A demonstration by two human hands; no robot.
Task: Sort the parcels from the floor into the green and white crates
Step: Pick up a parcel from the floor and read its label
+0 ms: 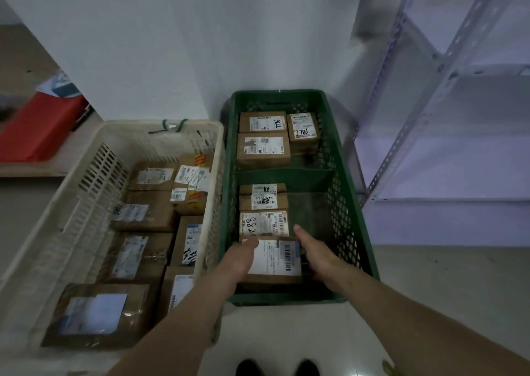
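The left hand [242, 256] and right hand [315, 258] grip the parcel [275, 261] by its opposite sides. It is in the near compartment of the green crate [341, 203], at the crate's left wall. Risk: its far edge overlaps the next parcel [263, 223]; released so, it probably settles tilted.

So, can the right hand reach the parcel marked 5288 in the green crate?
Probably, once free: the right hand and left hand hold the near parcel, yet the 5288 parcel lies just beyond, mostly uncovered.
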